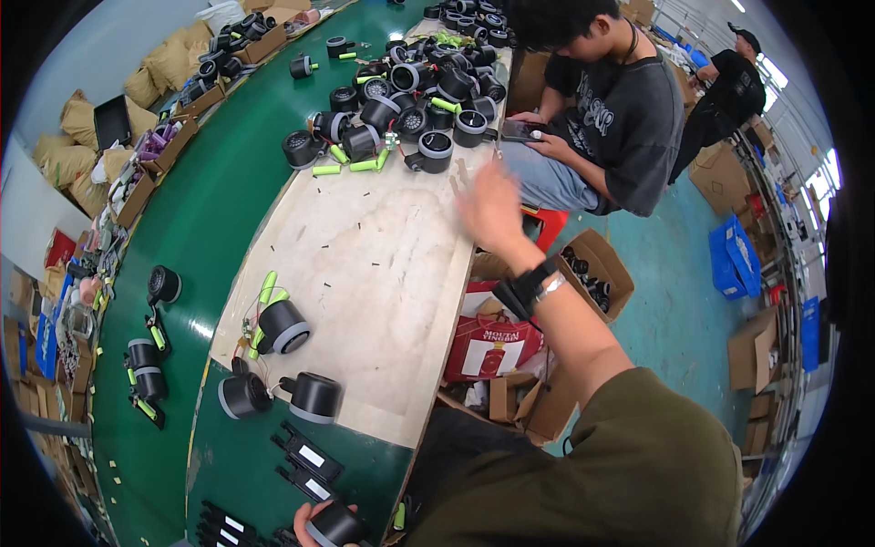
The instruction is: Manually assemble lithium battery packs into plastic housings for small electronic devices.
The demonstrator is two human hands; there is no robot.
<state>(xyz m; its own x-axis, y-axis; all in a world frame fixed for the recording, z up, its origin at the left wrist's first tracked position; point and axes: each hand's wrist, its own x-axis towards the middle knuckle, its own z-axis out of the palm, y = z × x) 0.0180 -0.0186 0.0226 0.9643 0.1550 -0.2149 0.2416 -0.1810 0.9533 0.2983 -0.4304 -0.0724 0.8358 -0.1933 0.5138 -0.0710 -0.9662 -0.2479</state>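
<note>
At the lower edge, my left hand (303,526) grips a black cylindrical housing (339,525) with a grey rim. My right hand (492,208) reaches over the right edge of the pale board (365,301), its fingers smeared by motion. Closest to it is a black round unit (435,151) with a grey ring, at the near side of a big heap of similar units (410,91). Light-green battery cells (365,165) lie along that heap. Nearer to me, a housing (284,325) rests by wired green cells (267,290), with two more housings (244,394) (315,397) below.
Small dark screws (327,284) are scattered over the board. Black flat parts with white labels (308,460) lie on the green surface. A person (602,109) sits at the right holding a phone (521,130). A red bag (492,342) and an open carton (597,273) stand beside the table.
</note>
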